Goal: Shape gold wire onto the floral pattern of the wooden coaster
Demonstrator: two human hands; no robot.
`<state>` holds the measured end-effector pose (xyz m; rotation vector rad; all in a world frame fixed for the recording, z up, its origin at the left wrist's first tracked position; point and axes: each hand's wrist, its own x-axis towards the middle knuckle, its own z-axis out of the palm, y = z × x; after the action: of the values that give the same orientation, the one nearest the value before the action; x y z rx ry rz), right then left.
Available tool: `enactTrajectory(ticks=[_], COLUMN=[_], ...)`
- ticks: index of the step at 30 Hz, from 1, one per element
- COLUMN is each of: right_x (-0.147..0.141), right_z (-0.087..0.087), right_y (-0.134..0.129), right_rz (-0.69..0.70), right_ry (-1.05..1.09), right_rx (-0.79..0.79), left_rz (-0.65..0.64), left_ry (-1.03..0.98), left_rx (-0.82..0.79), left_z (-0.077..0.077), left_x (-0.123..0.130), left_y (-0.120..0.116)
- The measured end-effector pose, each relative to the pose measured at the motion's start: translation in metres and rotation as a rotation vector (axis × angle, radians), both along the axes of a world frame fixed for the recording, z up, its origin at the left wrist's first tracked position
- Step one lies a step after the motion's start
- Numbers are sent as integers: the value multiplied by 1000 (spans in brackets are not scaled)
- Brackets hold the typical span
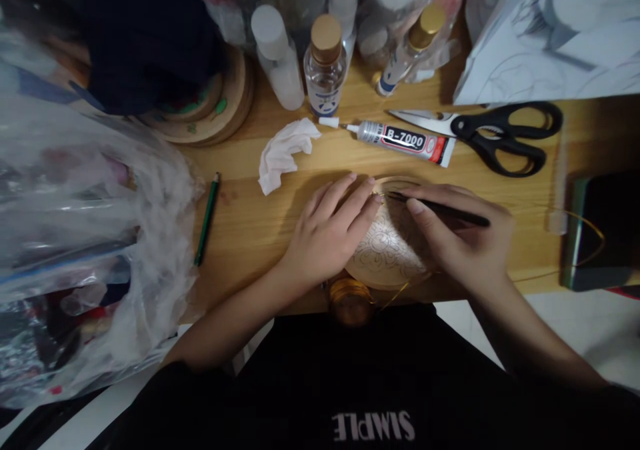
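1. Left hand (327,233) laid flat, fingers spread, pressing down on the left part of a round wooden disc (387,247) at the near edge of the worktop (250,217).
2. Right hand (460,237) closed around a thin dark tool (440,210), tip touching the disc's far rim beside the left fingertips.
3. Disc: pale wood, flat, faint swirling line pattern drawn across the face; partly hidden under both hands.
4. Probably light, stiff and apt to slide on the smooth worktop; best steadied by a flat palm on the face or taken by the rim.
5. Spool of gold wire (350,300) just beside the disc's near edge, a strand running up towards it.
6. Beyond: glue tube (407,142), scissors (500,133), crumpled tissue (285,153), green pencil (207,218).
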<state>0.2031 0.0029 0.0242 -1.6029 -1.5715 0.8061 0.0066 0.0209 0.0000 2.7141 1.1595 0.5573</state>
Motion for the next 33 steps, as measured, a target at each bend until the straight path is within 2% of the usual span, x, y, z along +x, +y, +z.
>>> enactTrajectory(ticks=[17,33], right_x=[5,6], right_z=[2,4], right_y=[0,2], right_rz=[53,172], right_ry=[-2,-120], right_rx=[20,127], left_rz=[-27,-43], left_ry=[24,50], left_rx=[16,-4], left_z=[0,4], left_x=[-1,-1], left_y=[-1,1])
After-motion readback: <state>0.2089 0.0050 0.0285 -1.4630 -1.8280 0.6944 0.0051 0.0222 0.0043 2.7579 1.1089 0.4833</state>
